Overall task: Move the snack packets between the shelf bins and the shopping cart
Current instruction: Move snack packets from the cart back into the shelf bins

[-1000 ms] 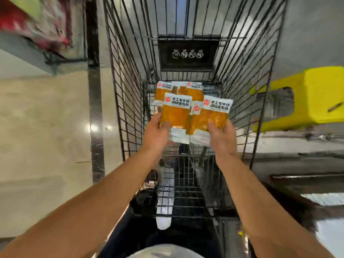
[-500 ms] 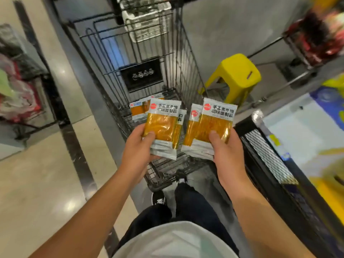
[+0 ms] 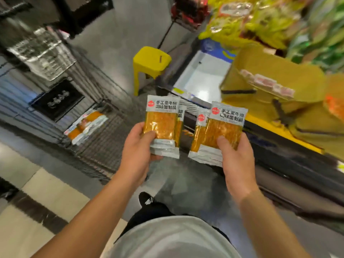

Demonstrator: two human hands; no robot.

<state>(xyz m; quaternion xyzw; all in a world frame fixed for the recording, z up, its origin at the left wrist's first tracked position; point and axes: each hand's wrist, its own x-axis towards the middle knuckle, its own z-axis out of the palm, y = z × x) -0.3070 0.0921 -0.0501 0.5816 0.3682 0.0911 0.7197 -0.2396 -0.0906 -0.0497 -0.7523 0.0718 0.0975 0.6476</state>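
Packets in both hands, carried between cart and shelf. Left hand (image 3: 137,146) gripping a small stack of orange snack packets (image 3: 162,125), thumb on the front face, fingers behind. Right hand (image 3: 236,155) gripping a second stack (image 3: 219,131) the same way. Both stacks held upright, long axis vertical, printed headers up, just beside each other but apart.

Shopping cart (image 3: 104,146) to the left and ahead of the left hand, with more packets (image 3: 87,125) lying on its floor, well apart from the held stacks. Shelf bins to the right and ahead: a white-floored bin (image 3: 202,77) beyond the right-hand stack, and yellow bins (image 3: 279,79) further right, contents blurred. Yellow stool (image 3: 150,60) on the floor between cart and shelf.

Judged direction of travel: toward the shelf, not confirmed by this view. If so, right hand nearer to the bins; expected to release first, left stack following across. Reach forward and rightward over the dark shelf edge (image 3: 279,146) required. Risk: loose lower packets slipping from either stack during the reach.
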